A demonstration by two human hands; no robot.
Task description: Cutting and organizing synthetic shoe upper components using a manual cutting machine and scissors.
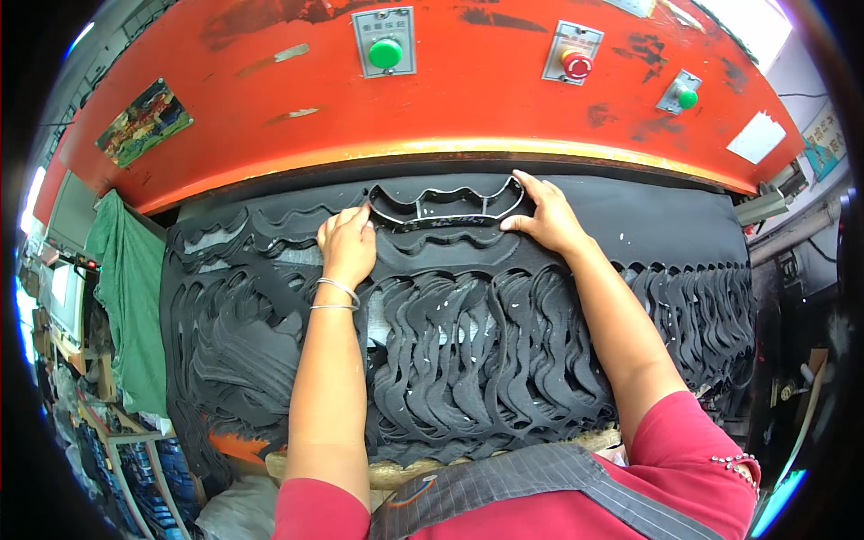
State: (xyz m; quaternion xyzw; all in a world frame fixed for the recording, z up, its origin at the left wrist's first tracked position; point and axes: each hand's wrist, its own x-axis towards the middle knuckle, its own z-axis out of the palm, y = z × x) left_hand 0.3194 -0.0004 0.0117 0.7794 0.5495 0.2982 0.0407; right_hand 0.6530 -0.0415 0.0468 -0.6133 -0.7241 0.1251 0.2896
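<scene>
A metal cutting die with a wavy outline lies on a black sheet of material, just under the edge of the orange press head. My left hand rests on the die's left end, fingers curled against its rim. My right hand presses on the die's right end with fingers spread over the frame. The sheet in front of the die is full of wavy cut-out holes.
The press head carries two green buttons and a red button. A green cloth hangs at the left. Shelves and clutter stand at the lower left. Pipes run at the right.
</scene>
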